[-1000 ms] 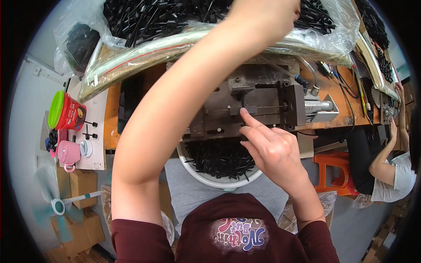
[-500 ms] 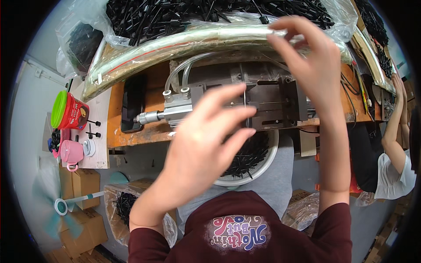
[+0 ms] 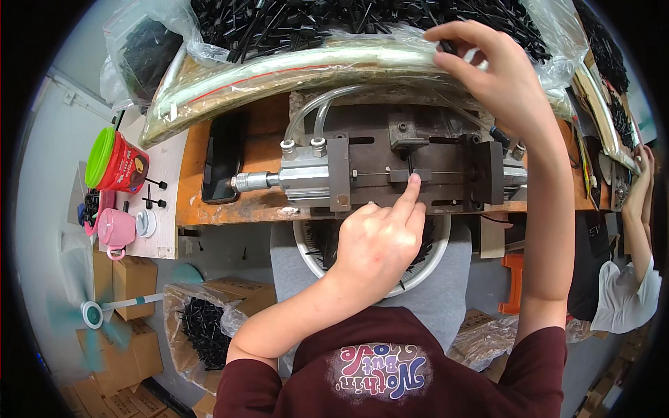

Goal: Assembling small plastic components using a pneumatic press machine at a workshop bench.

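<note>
My left hand [image 3: 382, 240] points its forefinger at a small black part in the slot of a dark metal press jig [image 3: 411, 167] on the wooden bench. The other fingers are curled in; whether they hold anything I cannot tell. My right hand [image 3: 491, 66] reaches up over the jig to the pile of thin black plastic parts [image 3: 334, 21] in clear plastic sheeting, fingers spread on the sheet's edge. A silver air cylinder [image 3: 296, 180] with clear hoses sits at the jig's left. A white bowl [image 3: 310, 244] of black parts rests on my lap.
A black phone [image 3: 223, 157] lies on the bench left of the jig. A red cup with a green lid [image 3: 115, 164] and a pink cup [image 3: 115, 228] stand further left. Cardboard boxes, a fan [image 3: 94, 313] and a bag of black parts [image 3: 205, 327] are on the floor. Another person's arm [image 3: 637, 209] is at the right.
My left hand has come down from the pile to the jig's slot. My right hand has gone up from the jig to the pile of black parts.
</note>
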{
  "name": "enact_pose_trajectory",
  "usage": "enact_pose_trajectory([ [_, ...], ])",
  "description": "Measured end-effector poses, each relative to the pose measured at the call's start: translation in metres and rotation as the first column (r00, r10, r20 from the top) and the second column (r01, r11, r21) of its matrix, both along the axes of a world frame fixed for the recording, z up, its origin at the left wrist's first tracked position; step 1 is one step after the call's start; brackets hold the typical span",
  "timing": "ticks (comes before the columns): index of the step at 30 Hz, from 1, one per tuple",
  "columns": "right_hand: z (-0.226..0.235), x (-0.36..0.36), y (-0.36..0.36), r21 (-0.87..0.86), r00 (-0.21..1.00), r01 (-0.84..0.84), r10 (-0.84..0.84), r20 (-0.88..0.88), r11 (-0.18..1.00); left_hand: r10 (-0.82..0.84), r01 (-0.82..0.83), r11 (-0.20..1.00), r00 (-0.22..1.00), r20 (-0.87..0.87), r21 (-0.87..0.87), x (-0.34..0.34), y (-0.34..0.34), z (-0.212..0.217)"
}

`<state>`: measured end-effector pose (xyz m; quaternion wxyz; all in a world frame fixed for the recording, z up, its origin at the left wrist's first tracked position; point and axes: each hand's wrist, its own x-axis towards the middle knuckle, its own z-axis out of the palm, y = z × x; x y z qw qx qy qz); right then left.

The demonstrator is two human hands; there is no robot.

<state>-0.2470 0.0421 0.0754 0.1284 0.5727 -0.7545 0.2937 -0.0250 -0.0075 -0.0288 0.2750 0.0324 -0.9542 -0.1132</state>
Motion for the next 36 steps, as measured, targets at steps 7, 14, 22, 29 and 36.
enact_pose_trajectory([
  [7, -0.027, 0.065, 0.042, -0.314, 0.821, -0.035, 0.206, 0.532, 0.949, -0.043, 0.039, 0.997, 0.996, 0.072, 0.064, 0.003, -0.006, 0.014],
  [14, -0.071, 0.103, 0.085, -0.15, 0.989, -0.032, 0.053, 0.137, 0.988, 0.01, 0.012, 0.998, 0.928, -0.372, 0.058, -0.045, -0.07, 0.088],
  [22, -0.098, 0.124, 0.076, 0.089, 1.0, -0.01, 0.01, 0.003, 0.996, 0.24, -0.323, 0.924, 0.907, -0.347, -0.205, -0.144, -0.133, 0.106],
  [29, -0.095, 0.118, 0.074, 0.109, 0.999, -0.029, 0.032, -0.022, 0.994, 0.332, -0.4, 0.893, 0.895, -0.299, -0.206, -0.16, -0.143, 0.101],
  [36, -0.066, 0.103, 0.069, 0.079, 0.987, -0.113, 0.103, 0.12, 0.99, 0.1, -0.167, 0.972, 0.93, -0.354, -0.166, -0.102, -0.131, 0.123],
])
